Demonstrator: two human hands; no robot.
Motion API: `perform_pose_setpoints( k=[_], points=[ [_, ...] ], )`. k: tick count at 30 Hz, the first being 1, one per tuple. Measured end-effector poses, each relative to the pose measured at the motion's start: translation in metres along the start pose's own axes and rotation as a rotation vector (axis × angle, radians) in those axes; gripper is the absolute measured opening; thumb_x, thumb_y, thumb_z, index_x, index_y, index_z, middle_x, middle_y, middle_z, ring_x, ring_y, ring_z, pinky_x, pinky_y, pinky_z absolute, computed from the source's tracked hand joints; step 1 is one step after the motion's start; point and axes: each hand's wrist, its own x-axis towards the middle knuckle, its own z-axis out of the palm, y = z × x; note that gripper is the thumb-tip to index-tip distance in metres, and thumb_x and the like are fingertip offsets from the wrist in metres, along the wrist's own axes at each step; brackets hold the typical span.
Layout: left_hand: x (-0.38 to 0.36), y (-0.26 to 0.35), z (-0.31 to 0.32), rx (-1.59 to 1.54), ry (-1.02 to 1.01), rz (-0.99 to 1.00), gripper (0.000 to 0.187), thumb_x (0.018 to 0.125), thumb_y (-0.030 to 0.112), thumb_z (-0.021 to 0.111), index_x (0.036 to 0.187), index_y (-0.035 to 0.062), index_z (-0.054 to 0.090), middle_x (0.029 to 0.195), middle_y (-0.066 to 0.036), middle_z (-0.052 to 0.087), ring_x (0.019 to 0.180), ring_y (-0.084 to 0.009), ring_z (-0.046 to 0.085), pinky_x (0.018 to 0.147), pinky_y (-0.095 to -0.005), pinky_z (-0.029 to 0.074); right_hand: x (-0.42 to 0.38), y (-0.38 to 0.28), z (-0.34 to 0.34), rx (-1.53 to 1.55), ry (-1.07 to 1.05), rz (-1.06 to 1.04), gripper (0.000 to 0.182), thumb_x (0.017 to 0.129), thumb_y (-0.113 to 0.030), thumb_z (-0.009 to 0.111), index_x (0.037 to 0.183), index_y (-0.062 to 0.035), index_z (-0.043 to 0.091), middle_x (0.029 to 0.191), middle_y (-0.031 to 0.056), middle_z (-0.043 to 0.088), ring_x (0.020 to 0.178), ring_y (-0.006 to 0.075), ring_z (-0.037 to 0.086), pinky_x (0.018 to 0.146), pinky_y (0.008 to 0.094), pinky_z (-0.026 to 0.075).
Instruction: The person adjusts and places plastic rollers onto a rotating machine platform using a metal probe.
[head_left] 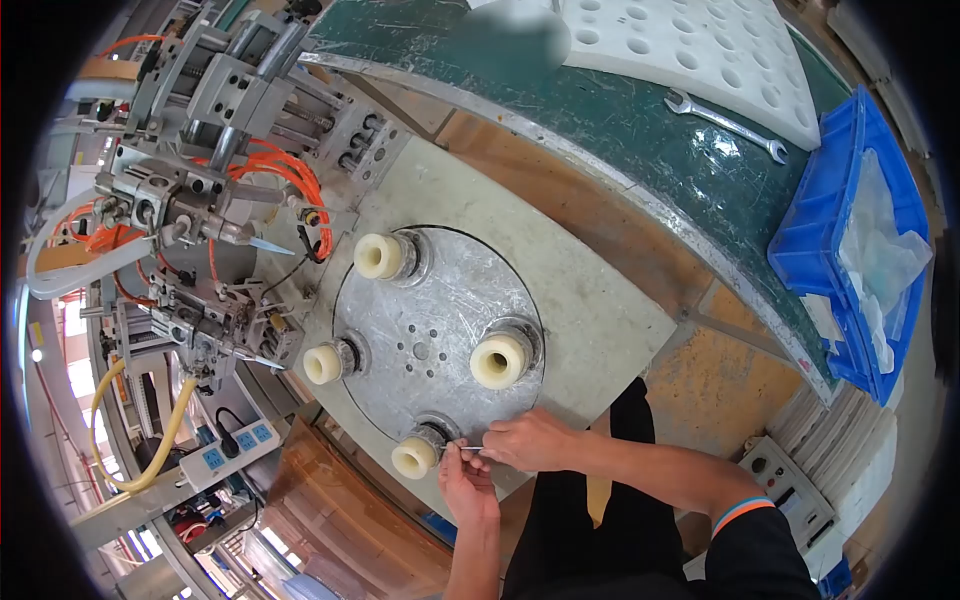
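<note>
My right hand is closed around the end of a thin metal rod, whose kind I cannot make out. Just left of it, the fingers of my left hand pinch at the rod's other end. Both hands are beside the nearest metal holder, which carries a cream-coloured plastic ring. That holder stands at the near edge of a round metal turntable. Several similar cream rings sit on holders around the disc, among them one at the right and one at the back.
At the left stands a machine with metal slides, nozzles and orange hoses. A power strip lies below it. The green bench holds a wrench, a white perforated board and a blue bin.
</note>
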Motion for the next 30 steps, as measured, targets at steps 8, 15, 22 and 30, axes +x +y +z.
perform_pose_setpoints(
  k=[8,15,22,30],
  points=[
    [0.004,-0.002,-0.002,-0.029,0.017,-0.015,0.016,0.094,0.02,0.052,0.09,0.0041,0.055,0.068,0.002,0.052,0.061,-0.0093,0.05,0.056,-0.0244,0.043,0.0,-0.005,-0.002,-0.008,-0.029,0.097,0.019,0.083,-0.023,0.057,0.077,-0.0059,0.056,0.074,0.0082,0.06,0.065,0.0291,0.062,0.055,0.0393,0.049],
    [-0.04,-0.021,0.024,0.091,-0.124,-0.135,0.017,0.094,0.019,0.051,0.089,0.0043,0.055,0.078,-0.002,0.055,0.071,-0.0122,0.053,0.066,-0.0282,0.045,-0.095,-0.014,-0.005,0.399,0.598,0.448,0.017,0.088,-0.008,0.056,0.103,-0.0024,0.061,0.074,0.0054,0.061,0.063,0.0103,0.059,0.055,0.0237,0.046],
    [-0.05,-0.002,-0.053,0.344,-0.001,0.082,0.018,0.096,0.026,0.046,0.094,0.0093,0.051,0.064,0.003,0.036,0.052,-0.0061,0.035,0.051,-0.0268,0.037,-0.128,0.072,0.013,0.963,1.093,1.198,0.025,0.095,-0.016,0.043,0.114,-0.0044,0.054,0.094,0.0048,0.063,0.078,0.0127,0.06,0.06,0.025,0.047],
    [0.011,0.068,-0.214,0.777,0.647,0.739,0.024,0.095,0.019,0.044,0.105,0.002,0.058,0.075,-0.005,0.055,0.066,-0.0152,0.052,0.064,-0.0308,0.043,-0.09,0.118,0.022,1.495,1.083,1.192,0.019,0.092,-0.026,0.047,0.104,-0.0139,0.057,0.09,-0.0016,0.064,0.075,0.0096,0.06,0.054,0.0242,0.044]
  ],
)
